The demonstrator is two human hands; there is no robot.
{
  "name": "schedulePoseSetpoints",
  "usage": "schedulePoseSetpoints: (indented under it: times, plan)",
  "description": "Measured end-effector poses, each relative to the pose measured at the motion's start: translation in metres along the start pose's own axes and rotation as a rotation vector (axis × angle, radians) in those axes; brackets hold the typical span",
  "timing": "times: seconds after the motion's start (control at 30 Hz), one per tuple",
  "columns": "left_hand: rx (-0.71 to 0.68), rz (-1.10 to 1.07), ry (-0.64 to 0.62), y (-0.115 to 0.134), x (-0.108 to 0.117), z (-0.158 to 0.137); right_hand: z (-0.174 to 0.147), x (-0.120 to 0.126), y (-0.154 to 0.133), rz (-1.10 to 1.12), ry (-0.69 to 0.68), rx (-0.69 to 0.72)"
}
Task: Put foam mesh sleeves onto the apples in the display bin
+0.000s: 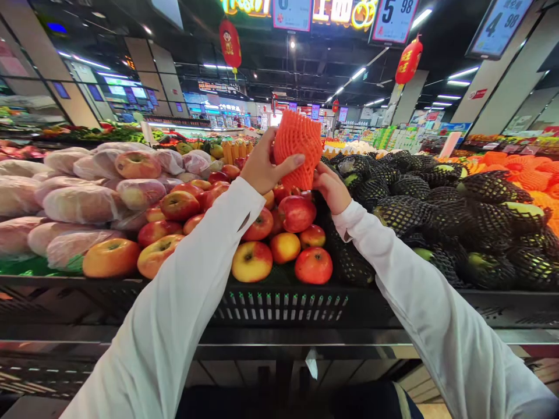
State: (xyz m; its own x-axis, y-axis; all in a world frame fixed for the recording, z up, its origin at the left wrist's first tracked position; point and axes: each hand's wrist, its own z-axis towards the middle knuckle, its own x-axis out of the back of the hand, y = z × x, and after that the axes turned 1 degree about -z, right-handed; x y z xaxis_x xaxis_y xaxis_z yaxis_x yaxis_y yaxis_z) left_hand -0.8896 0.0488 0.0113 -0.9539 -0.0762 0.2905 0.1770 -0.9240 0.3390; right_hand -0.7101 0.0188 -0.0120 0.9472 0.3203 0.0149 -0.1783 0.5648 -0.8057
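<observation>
An orange foam fruit net (300, 139) is held up over the apples, upright and puffed out. My left hand (264, 166) grips its left side, with the thumb across the front. At the lower right edge, my right hand (333, 189) pinches the net between curled fingers and thumb. Whether a fruit sits inside the net cannot be seen. Just below both hands lies a pile of loose red and yellow apples (298, 213), several along the front edge of the black crate (283, 311).
Wrapped apples (82, 199) are stacked to the left. On the right are melon-like fruits in black foam nets (404, 212), then orange-netted fruits (530, 171) beyond. A metal shelf edge (279, 337) runs along the front. Price screens (394, 20) and red lanterns (230, 43) hang overhead.
</observation>
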Motion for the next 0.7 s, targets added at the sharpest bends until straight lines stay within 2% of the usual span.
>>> schedulePoseSetpoints:
  times: [0.13, 0.3, 0.47, 0.7]
  plan:
    - [0.034, -0.050, -0.025, 0.002, -0.004, 0.000, 0.001, 0.003, 0.000, 0.081, 0.049, -0.074]
    - [0.116, -0.145, -0.122, -0.003, -0.007, 0.000, -0.005, -0.006, 0.001, -0.027, 0.105, 0.069]
    - [0.165, -0.142, -0.163, -0.009, -0.006, -0.002, -0.004, -0.005, 0.006, -0.088, 0.211, 0.069]
    - [0.222, -0.097, -0.274, 0.002, -0.005, -0.005, 0.004, 0.014, 0.018, -0.114, 0.347, 0.070]
